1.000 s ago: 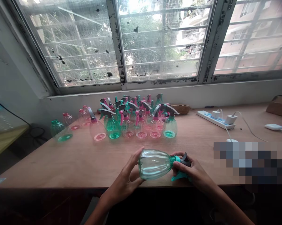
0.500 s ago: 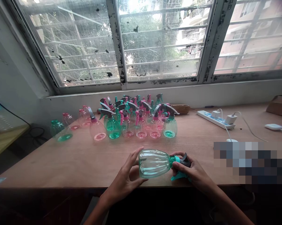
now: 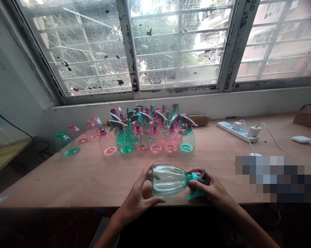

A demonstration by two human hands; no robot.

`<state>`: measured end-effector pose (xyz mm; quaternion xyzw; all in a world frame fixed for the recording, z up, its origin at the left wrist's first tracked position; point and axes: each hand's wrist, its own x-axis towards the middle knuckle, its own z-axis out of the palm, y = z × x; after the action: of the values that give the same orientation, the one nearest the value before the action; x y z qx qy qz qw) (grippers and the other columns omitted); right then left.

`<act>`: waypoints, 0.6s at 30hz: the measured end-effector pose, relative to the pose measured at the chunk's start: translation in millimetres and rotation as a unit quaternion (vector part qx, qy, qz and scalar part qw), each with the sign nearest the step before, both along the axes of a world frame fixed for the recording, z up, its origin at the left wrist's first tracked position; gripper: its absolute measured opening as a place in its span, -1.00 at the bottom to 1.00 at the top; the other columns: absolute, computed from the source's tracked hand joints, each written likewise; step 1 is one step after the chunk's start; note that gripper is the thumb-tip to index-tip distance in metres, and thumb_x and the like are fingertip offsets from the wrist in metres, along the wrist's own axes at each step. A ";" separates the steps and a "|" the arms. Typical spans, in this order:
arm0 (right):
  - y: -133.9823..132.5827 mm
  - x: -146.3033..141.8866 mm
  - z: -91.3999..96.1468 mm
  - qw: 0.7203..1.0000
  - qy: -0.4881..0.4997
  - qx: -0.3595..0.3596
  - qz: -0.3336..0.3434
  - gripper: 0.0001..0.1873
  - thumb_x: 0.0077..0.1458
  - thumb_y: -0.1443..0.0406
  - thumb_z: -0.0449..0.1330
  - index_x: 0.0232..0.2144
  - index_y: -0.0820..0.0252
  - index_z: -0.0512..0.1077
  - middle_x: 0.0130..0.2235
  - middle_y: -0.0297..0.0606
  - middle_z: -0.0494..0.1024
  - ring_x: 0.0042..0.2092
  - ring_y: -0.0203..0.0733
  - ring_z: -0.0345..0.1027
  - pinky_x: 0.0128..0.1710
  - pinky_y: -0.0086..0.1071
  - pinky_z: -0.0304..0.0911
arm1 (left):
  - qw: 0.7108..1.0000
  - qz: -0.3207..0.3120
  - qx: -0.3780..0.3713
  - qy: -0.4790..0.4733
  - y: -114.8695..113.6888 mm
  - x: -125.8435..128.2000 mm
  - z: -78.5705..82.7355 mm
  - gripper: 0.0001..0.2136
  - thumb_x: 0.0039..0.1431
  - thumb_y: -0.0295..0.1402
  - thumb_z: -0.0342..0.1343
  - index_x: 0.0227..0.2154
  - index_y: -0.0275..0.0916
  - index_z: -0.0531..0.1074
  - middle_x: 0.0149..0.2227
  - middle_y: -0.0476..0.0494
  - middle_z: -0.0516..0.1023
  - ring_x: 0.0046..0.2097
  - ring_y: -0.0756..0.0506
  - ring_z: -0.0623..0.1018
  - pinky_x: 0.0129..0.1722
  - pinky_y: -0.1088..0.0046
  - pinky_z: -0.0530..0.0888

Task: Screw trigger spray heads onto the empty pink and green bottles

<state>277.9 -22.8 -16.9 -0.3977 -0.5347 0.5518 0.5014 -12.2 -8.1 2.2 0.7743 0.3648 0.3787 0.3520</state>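
A clear green spray bottle [image 3: 169,179] lies sideways between my two hands, just above the table's front edge. My left hand [image 3: 140,193] cups its base on the left, fingers along the top and behind, the thumb stretched beneath. On the right, my right hand [image 3: 208,186] is closed round the spray head [image 3: 202,179], which has a dark body, a turquoise collar and a turquoise nozzle part. The collar sits against the bottle's neck; whether it is tight I cannot tell. Part of the head is hidden by my fingers.
Several pink and green spray bottles [image 3: 155,137] stand grouped near the window wall. Bottles without heads, such as a green one [image 3: 70,146], stand to their left. A white power strip [image 3: 237,131] with plugged chargers and a cardboard box [image 3: 308,115] are on the right.
The bottle has shifted slightly left. My left hand has loosened a little, its thumb now lower and further from the bottle's side. My right hand keeps its grip on the spray head.
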 end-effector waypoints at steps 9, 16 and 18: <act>-0.7 0.5 0.7 1.000 -0.003 0.003 -0.003 -0.56 0.13 0.09 0.40 -0.06 0.20 0.44 -0.48 -0.33 0.65 -0.37 -0.16 0.50 -0.29 -0.33 0.37 | 0.998 -0.050 -0.038 -0.025 0.0 -1.9 -5.7 -0.08 0.18 -0.39 0.34 0.42 0.20 -0.13 0.44 -0.14 0.09 0.36 -0.32 0.30 0.31 0.06 0.33; -0.3 0.2 -0.9 1.000 -0.002 -0.007 0.007 -0.55 0.10 0.09 0.41 -0.06 0.19 0.44 -0.48 -0.33 0.65 -0.38 -0.14 0.49 -0.32 -0.33 0.39 | 0.999 -0.041 0.028 0.012 -4.1 -0.7 3.8 -0.14 0.23 -0.39 0.29 0.42 0.13 -0.11 0.45 -0.15 0.05 0.43 -0.32 0.14 0.38 0.04 0.21; 0.8 0.5 -1.6 1.000 0.003 -0.006 0.004 -0.55 0.12 0.08 0.40 -0.06 0.20 0.44 -0.47 -0.32 0.65 -0.37 -0.14 0.50 -0.31 -0.32 0.39 | 0.997 -0.048 0.060 0.019 -3.4 -1.0 1.9 -0.23 0.31 -0.42 0.19 0.42 0.13 -0.11 0.46 -0.14 0.01 0.45 -0.30 0.08 0.39 0.04 0.18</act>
<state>278.3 -22.1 -18.5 -0.3966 -0.5315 0.5582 0.4986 -13.2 -11.6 4.1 0.8175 0.3103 0.3681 0.3159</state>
